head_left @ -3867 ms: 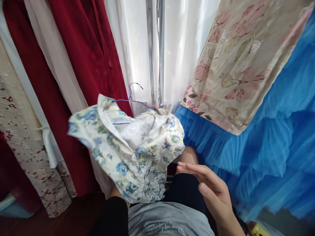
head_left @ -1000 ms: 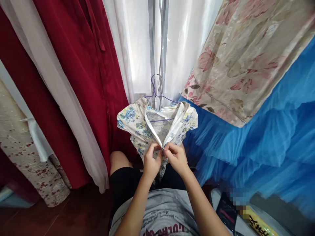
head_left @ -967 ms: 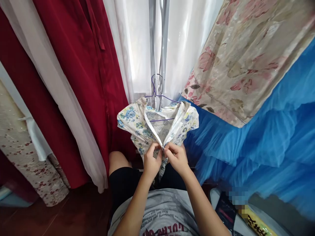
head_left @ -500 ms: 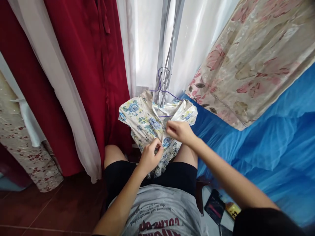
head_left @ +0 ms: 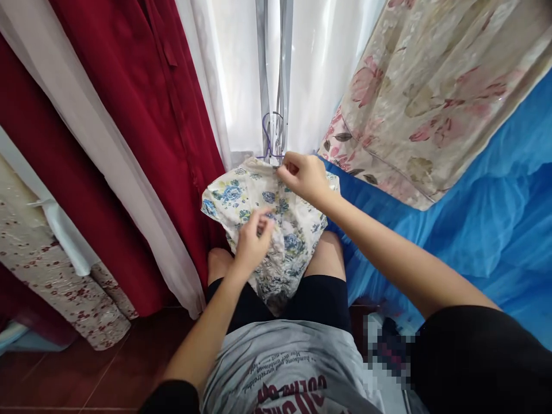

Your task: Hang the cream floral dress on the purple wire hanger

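Observation:
A white blouse [head_left: 267, 195] with blue flowers and green leaves hangs in front of me on a purple wire hanger [head_left: 266, 135]. Its front now looks closed up to the neckline, and the lower part bunches between my knees. At the top of the neckline my right hand [head_left: 304, 178] pinches the blouse's edge, just below the hanger's hook. Lower on the front, my left hand [head_left: 254, 238] hovers with fingers loosely bent and apart, slightly blurred, seemingly holding nothing.
Dark red drapes [head_left: 125, 115] and a pale sheer cloth [head_left: 99, 138] hang at left. White curtain [head_left: 237, 69] with grey straps is behind the hanger. A floral cloth [head_left: 414, 115] and blue tulle [head_left: 431, 253] fill the right. A pixelated patch covers items at lower right.
My right hand has moved up from mid-front to the neckline. The open V of the blouse has closed. My left hand has come off the front edge and moved slightly up and left.

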The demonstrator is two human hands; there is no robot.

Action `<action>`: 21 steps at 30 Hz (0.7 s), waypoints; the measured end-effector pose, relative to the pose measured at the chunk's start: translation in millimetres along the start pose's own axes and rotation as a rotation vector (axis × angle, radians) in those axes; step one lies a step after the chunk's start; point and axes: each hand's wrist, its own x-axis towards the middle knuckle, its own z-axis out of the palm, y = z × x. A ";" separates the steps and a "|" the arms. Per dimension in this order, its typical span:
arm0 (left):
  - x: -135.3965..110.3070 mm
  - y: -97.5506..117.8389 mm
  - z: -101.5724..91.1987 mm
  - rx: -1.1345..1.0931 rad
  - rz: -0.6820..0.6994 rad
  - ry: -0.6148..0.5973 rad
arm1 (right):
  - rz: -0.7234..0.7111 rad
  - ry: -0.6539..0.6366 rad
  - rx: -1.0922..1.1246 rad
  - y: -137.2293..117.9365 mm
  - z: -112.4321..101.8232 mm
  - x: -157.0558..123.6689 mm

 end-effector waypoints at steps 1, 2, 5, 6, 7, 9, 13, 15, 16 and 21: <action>23.4 2.2 -5.4 0.023 0.057 0.071 | 0.076 0.034 0.127 0.1 2.9 -4.6; 47.1 4.8 -10.2 0.057 0.114 0.091 | 0.149 0.058 0.262 0.8 6.4 -7.8; 106.3 12.3 -18.0 0.210 0.228 -0.015 | 0.324 0.095 0.605 5.6 18.9 -11.9; 119.2 14.0 -18.3 0.271 0.254 -0.045 | 0.364 0.106 0.677 7.8 23.1 -12.6; 128.1 15.2 -17.8 0.330 0.274 -0.064 | 0.398 0.118 0.730 9.9 27.2 -13.5; 136.2 15.5 -16.2 0.412 0.298 -0.074 | 0.460 0.127 0.825 13.4 34.9 -15.8; 135.8 7.8 -15.3 0.337 0.290 -0.050 | 0.549 0.061 1.083 14.8 52.1 -23.4; 138.6 1.9 -15.7 0.198 0.229 -0.035 | 0.561 0.054 1.195 13.7 62.2 -28.7; 141.9 -1.0 -16.7 0.119 0.189 -0.022 | 0.572 0.057 1.231 13.4 67.1 -32.0; 166.0 -18.4 -52.9 -0.221 0.020 0.249 | 0.708 0.115 1.237 19.8 80.2 -58.0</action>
